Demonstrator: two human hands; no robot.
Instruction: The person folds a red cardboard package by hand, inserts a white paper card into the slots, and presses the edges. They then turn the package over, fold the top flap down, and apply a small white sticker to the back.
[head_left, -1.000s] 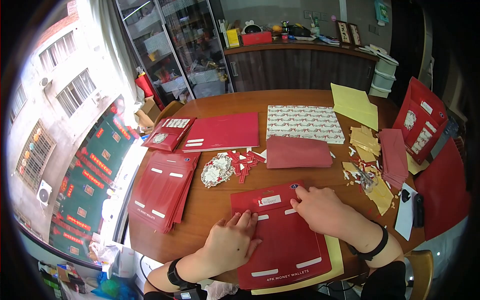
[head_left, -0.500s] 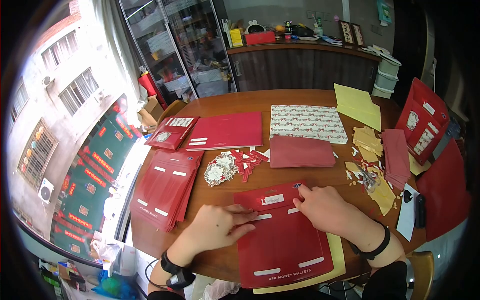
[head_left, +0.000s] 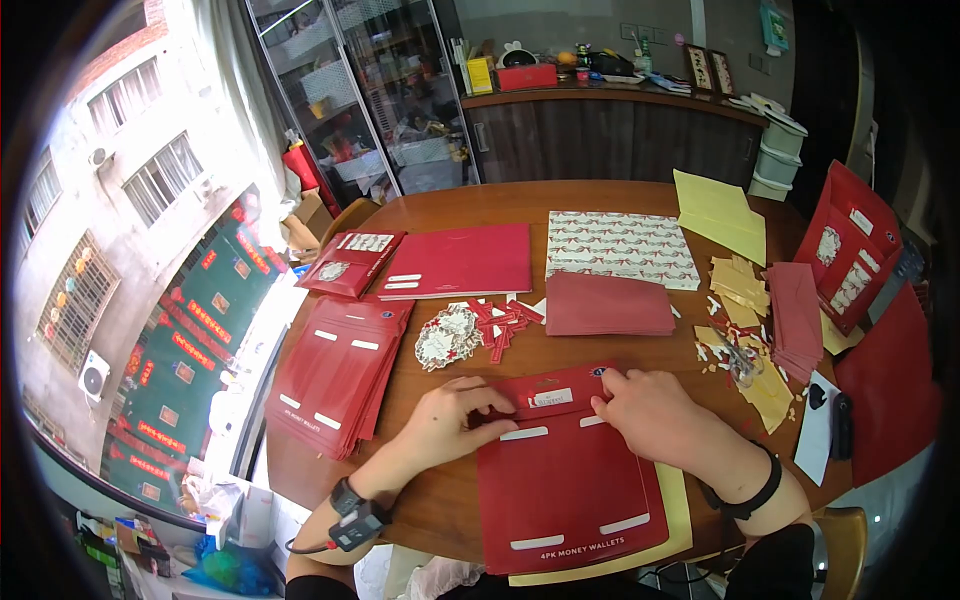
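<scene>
Creasing worries me: left hand [head_left: 450, 418] seems to pinch the pack [head_left: 565, 490], right hand [head_left: 645, 408] presses it flat, so a skewed tug could buckle it.

Window: large glass window [head_left: 130, 200] far left of left hand [head_left: 455, 415]; daylight.
Sideboard: long dark wooden sideboard [head_left: 620, 135] well beyond right hand [head_left: 650, 410].
Doors: metal-framed glass doors [head_left: 370, 90] beyond left hand.
</scene>
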